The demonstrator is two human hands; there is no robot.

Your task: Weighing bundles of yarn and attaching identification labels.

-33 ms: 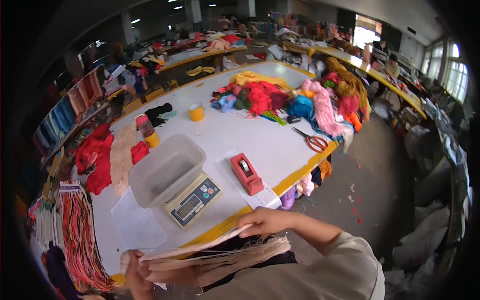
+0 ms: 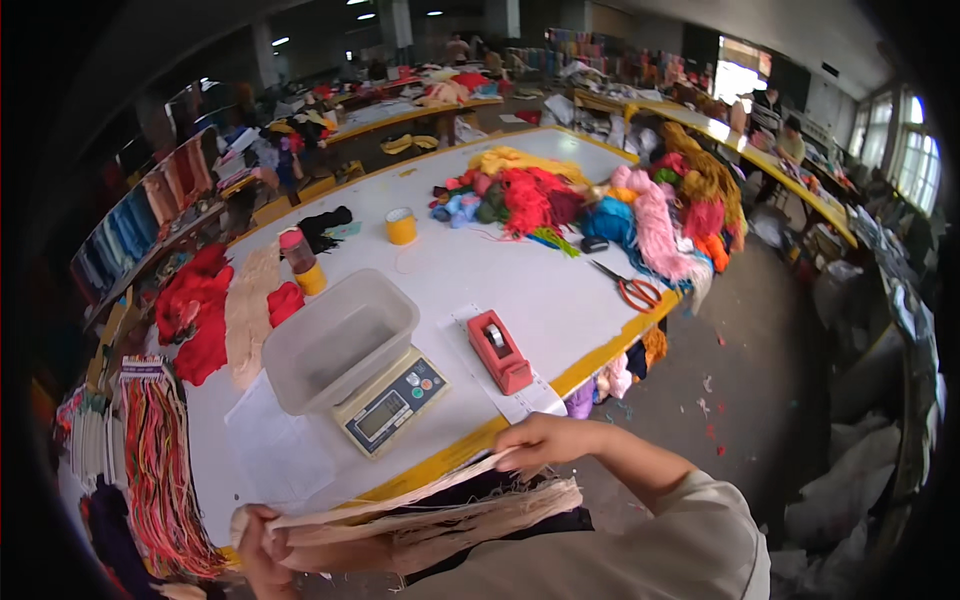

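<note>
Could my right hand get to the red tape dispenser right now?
Probably not straight away: the right hand is pinching one end of the cream yarn bundle, so it isn't free. Otherwise the tape dispenser sits close ahead on the table with nothing between.

The bundle of cream yarn (image 2: 440, 515) stretched between the left hand (image 2: 262, 548) and right hand (image 2: 540, 440) looks fibrous, matt and slightly frayed; the white table (image 2: 500, 280) is smooth with a faint sheen, edged in glossy yellow. The tub (image 2: 338, 340) on the scale (image 2: 392, 402) is translucent frosted plastic; the red tape dispenser (image 2: 499, 350) is shiny plastic; the heaped coloured yarns (image 2: 600, 205) look soft and fuzzy.
</note>
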